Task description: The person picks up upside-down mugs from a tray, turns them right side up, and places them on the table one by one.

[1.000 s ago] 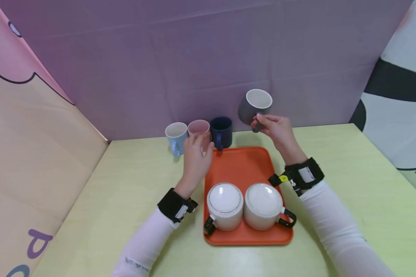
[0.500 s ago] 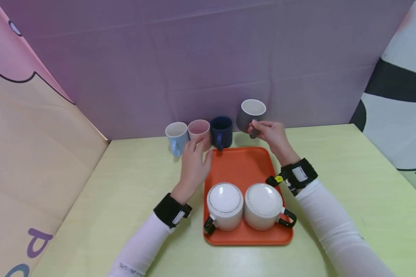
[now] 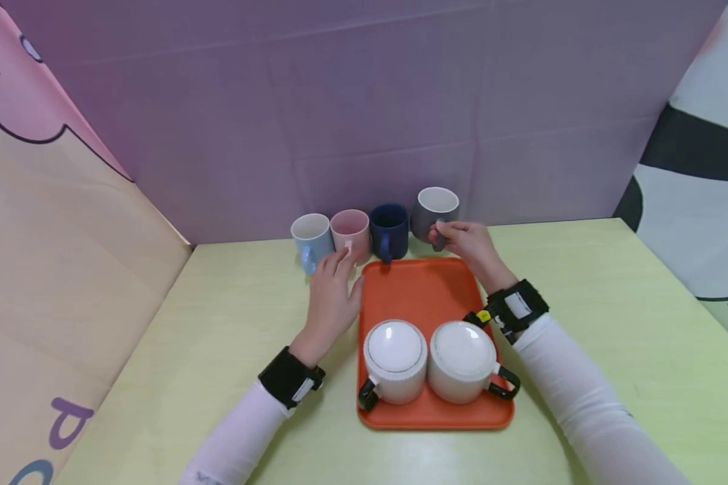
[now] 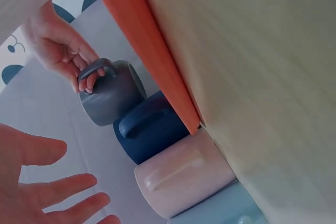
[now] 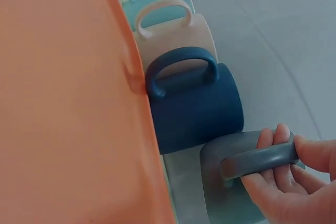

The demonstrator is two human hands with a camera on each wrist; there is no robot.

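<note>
My right hand (image 3: 444,234) grips the handle of a grey mug (image 3: 437,207), which stands upright at the right end of a row of mugs by the back wall. The right wrist view shows fingers (image 5: 281,179) curled round the grey handle (image 5: 260,161). To its left are a navy mug (image 3: 389,229), a pink mug (image 3: 350,229) and a light blue mug (image 3: 311,236). My left hand (image 3: 338,264) hovers open just in front of the pink mug, holding nothing; its fingers (image 4: 52,192) are spread.
An orange tray (image 3: 421,289) lies in front of the mug row on the yellow-green table (image 3: 218,323). Two white lidded mugs (image 3: 394,360) (image 3: 464,360) with black handles stand on its near half. Fabric walls close in the back and both sides.
My right hand has brought the grey mug down from the air to beside the navy mug. My left hand has drawn back from the pink mug.
</note>
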